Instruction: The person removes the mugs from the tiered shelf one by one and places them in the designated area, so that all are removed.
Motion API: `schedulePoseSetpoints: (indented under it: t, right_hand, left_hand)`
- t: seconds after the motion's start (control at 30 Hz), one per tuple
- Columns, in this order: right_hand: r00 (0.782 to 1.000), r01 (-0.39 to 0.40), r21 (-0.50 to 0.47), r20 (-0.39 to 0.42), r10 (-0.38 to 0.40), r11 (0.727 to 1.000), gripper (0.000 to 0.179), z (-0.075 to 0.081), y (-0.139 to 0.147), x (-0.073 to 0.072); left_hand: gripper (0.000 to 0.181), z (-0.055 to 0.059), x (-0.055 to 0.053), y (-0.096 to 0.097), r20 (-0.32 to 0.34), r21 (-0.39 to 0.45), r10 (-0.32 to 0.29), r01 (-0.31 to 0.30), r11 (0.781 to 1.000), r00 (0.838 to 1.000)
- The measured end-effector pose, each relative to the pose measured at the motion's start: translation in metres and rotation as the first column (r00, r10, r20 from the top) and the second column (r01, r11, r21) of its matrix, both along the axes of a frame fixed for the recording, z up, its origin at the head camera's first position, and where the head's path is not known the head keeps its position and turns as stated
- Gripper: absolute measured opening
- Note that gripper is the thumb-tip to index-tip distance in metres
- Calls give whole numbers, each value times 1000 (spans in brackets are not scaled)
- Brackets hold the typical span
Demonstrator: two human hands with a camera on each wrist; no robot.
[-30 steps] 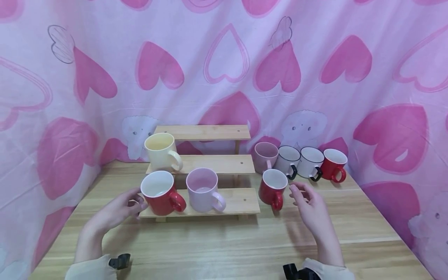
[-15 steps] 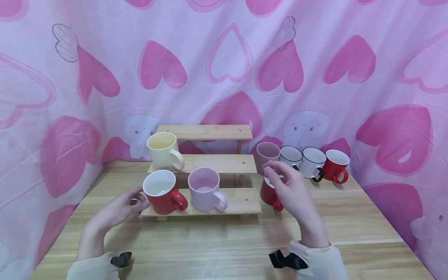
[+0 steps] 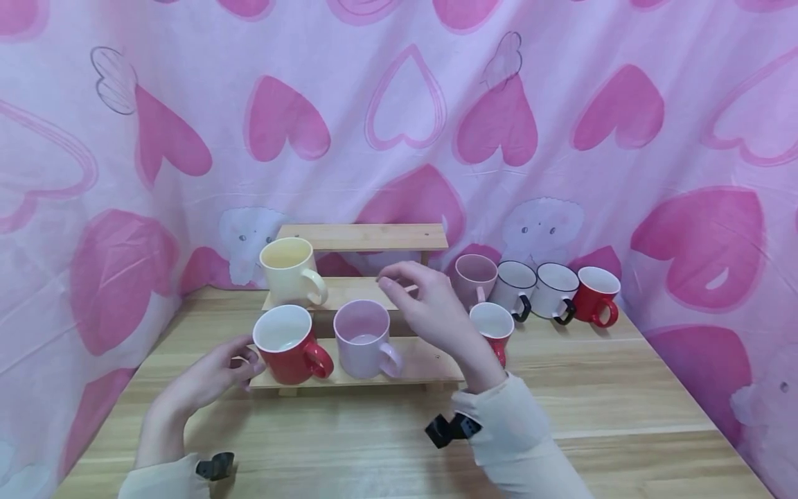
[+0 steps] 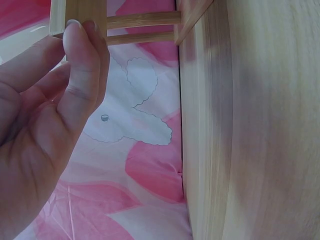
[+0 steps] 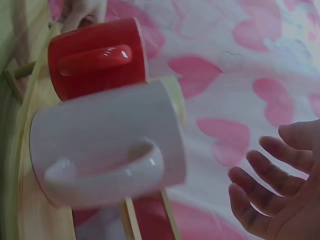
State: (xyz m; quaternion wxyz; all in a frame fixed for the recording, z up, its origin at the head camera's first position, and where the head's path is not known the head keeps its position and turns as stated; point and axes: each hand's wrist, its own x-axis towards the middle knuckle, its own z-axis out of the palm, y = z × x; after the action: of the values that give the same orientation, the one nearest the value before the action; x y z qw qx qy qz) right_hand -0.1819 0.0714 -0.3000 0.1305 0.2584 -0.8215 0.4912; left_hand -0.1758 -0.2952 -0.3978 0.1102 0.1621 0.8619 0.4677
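My left hand (image 3: pixel 212 374) stays at the left end of a three-tier wooden rack (image 3: pixel 374 236). In the left wrist view its bent fingers hold the end of a shelf board (image 4: pixel 85 11). A red mug (image 3: pixel 274 360) stands beside that hand on the lowest shelf, with a lilac mug (image 3: pixel 355 353) to its right. A cream mug (image 3: pixel 287 281) is on the middle shelf. Over the rack, behind and right of the lilac mug, hovers my right hand (image 3: pixel 430 305). Its fingers are loosely bent and hold nothing; the right wrist view shows them apart from the mugs.
Right of the rack, on the wooden table (image 3: pixel 349 450), stand a pink mug (image 3: pixel 467 277), two white mugs with black handles, the nearer one (image 3: pixel 508 291) beside it, and a red mug (image 3: pixel 586 298). Another red mug (image 3: pixel 497 343) is partly hidden by my right forearm. A heart-patterned cloth hangs behind.
My right hand has moved left from beside the nearer red mug on the table, passing over it, to above the rack. The left hand and all mugs keep their places.
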Motion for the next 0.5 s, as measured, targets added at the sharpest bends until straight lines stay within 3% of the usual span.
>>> schedulePoseSetpoints:
  t: [0.23, 0.5]
  right_hand:
    - [998, -62, 79, 28, 60, 995, 18, 5, -34, -21]
    - [997, -78, 182, 42, 71, 980, 18, 8, -57, -40]
  left_hand:
    - [41, 0, 0, 0, 7, -12, 9, -9, 1000, 1000]
    - [39, 0, 0, 1, 12, -13, 19, -19, 1000, 1000]
